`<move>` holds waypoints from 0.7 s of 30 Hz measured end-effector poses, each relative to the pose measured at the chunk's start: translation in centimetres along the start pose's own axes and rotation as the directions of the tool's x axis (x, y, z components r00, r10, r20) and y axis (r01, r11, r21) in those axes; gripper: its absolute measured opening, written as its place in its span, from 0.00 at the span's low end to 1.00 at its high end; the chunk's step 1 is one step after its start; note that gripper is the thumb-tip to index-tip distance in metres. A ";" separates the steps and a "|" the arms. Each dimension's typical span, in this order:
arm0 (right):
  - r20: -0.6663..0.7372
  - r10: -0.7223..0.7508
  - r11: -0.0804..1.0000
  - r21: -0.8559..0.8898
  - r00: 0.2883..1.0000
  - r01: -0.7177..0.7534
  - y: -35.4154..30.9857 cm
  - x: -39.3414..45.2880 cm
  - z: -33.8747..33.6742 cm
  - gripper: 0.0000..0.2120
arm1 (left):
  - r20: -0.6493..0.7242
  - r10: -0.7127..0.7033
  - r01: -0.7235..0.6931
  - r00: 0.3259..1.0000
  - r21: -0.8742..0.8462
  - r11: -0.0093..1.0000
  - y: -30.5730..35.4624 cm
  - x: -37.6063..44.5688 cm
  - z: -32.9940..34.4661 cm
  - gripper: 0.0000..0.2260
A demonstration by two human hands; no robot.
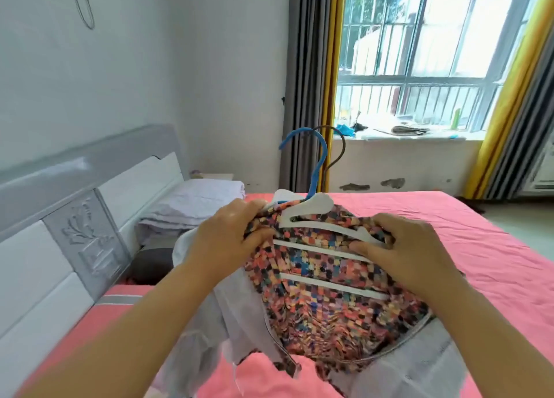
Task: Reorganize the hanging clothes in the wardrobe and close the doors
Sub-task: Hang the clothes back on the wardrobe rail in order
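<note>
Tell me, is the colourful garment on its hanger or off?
On: the white hanger lies inside the colourful garment, gripped by both hands.

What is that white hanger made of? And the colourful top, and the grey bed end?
The white hanger looks like smooth moulded plastic: flat, even bars.
The colourful top looks like thin, soft fabric: it creases and bunches.
The grey headboard is probably lacquered wood or board: glossy, it reflects light.
</note>
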State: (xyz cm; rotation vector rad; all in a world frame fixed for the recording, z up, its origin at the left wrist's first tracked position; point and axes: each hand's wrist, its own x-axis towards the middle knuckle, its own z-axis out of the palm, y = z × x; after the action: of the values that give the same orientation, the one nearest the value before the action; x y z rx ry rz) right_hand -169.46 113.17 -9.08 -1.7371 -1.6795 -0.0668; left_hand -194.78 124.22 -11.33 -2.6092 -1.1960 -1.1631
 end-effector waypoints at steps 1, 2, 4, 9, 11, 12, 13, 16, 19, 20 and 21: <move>-0.001 -0.004 0.999 -0.038 1.000 0.004 -1.0 -0.3 -1.1 0.17 | -0.014 0.007 -0.007 1.000 -0.009 1.000 0.4 0.1 -1.0 0.20; -0.014 -0.009 0.998 -0.063 1.000 0.008 -1.9 -0.7 -2.0 0.17 | -0.031 0.017 -0.017 0.999 -0.013 1.000 0.7 0.1 -1.8 0.20; -0.077 0.007 0.998 -0.058 0.997 -0.011 -4.1 -1.8 -3.7 0.16 | -0.061 0.059 -0.060 0.996 -0.023 0.998 1.3 0.0 -3.8 0.20; -0.213 0.148 0.988 0.000 0.966 -0.152 -10.1 -6.2 -6.6 0.09 | -0.043 0.149 -0.155 0.988 -0.196 0.968 2.3 -0.4 -7.8 0.24; -0.288 0.203 0.977 0.000 0.936 -0.212 -12.7 -8.8 -7.3 0.09 | -0.006 0.184 -0.178 0.983 -0.282 0.943 2.9 -0.9 -9.5 0.28; -0.313 0.227 0.971 0.000 0.922 -0.239 -13.8 -10.0 -7.5 0.09 | 0.004 0.198 -0.187 0.980 -0.309 0.933 3.2 -1.1 -10.2 0.31; -0.341 0.255 0.962 -0.007 0.905 -0.274 -15.2 -11.5 -7.6 0.09 | 0.022 0.215 -0.196 0.976 -0.329 0.924 3.6 -1.5 -11.1 0.33; -0.406 0.333 0.921 -0.054 0.851 -0.386 -18.5 -16.1 -7.8 0.09 | 0.105 0.265 -0.212 0.959 -0.356 0.910 5.0 -2.9 -12.5 0.31; -0.415 0.414 0.862 -0.107 0.810 -0.495 -20.9 -20.6 -8.2 0.09 | 0.239 0.346 -0.226 0.907 -0.414 0.881 6.8 -4.6 -13.1 0.29; -0.421 0.443 0.839 -0.116 0.791 -0.532 -21.6 -22.2 -8.7 0.09 | 0.294 0.382 -0.221 0.876 -0.461 0.859 7.7 -5.2 -13.2 0.27; -0.424 0.464 0.822 -0.122 0.777 -0.557 -22.3 -23.5 -9.1 0.09 | 0.340 0.413 -0.207 0.845 -0.505 0.838 8.4 -5.8 -13.3 0.25</move>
State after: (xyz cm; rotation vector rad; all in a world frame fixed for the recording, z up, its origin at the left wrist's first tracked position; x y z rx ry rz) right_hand -189.13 86.31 -4.00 -2.1529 -0.9006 -0.3438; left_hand -199.79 110.30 -3.40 -3.3880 -0.4994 -0.8934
